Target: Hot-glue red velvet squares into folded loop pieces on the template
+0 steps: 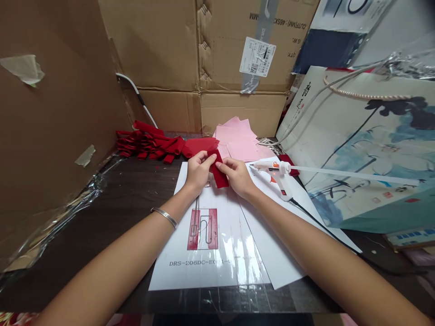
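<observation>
Between both hands, above the printed sheet, is a narrow folded strip of red cloth (220, 176). My left hand (199, 170) pinches its upper left side with thumb and fingers. My right hand (238, 174) grips its right edge, the thumb lying across the front. Under them lies a white printed sheet (183, 276) in a shiny clear cover, bearing a drawing with red bands and paper-clip shapes. Just beyond the hands sit flat red pieces (200, 146) and a fanned stack of pink sheets (236, 136).
A white hot glue gun (280, 174) with a long glue stick rests to the right, its black cord running toward me. Folded red strips (146, 140) are heaped at the back left. Cardboard walls (156, 45) and a painted paper bag (367, 149) enclose the dark table (142, 181).
</observation>
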### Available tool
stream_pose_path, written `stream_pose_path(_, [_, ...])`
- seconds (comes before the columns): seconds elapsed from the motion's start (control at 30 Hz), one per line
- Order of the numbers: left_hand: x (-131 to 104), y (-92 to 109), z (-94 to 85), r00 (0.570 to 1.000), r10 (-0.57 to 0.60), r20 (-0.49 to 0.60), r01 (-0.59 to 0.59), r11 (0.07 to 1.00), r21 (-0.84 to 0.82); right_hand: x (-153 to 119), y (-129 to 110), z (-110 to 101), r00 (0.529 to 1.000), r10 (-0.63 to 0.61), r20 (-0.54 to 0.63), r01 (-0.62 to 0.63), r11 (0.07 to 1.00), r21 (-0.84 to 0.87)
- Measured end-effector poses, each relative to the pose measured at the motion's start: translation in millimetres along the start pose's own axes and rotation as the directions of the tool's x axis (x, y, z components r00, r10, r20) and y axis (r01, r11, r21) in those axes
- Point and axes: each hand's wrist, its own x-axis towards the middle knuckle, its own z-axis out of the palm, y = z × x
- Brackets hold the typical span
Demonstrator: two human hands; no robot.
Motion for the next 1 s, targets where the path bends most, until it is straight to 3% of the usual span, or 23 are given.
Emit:
stream_pose_path(0.13, [7.1,-3.2,-2.6,1.000,-0.009,0.028,0.009,1.000,-0.008,8.2,4.5,5.3,0.994,0.008,-0.112,-0.003,0.999,0.038])
stream_pose_path(0.43, [1.6,1.2,-22.8,0.991,-0.050,0.125,0.045,0.998,0.038,3.4,7.4,3.7,0.999,0.034,0.033,-0.037,0.992,0.120])
stream_pose_path(0.63, [-0.4,3.1,-20.5,0.998,0.004,0.057,-0.007,0.998,0.065,3.2,8.0,0.7,0.994,0.030,0.107,-0.043,0.991,0.123])
stream_pose_path(0.77, [-2.1,4.6,-19.4,1.000,-0.027,-0.010,0.027,1.000,0.001,1.6,9.7,-0.1,0.978,0.038,0.207,-0.052,0.997,0.059])
stream_pose_path(0.93, [-1.7,2.4,-18.0,0.998,-0.059,-0.034,0.057,0.997,-0.058,1.4,12.1,-1.7,0.976,0.039,0.213,-0.048,0.998,0.037])
stream_pose_path(1.0, [-0.4,1.7,-18.3,0.996,-0.072,-0.058,0.067,0.994,-0.092,0.4,9.6,-2.8,0.962,0.060,0.266,-0.073,0.997,0.040])
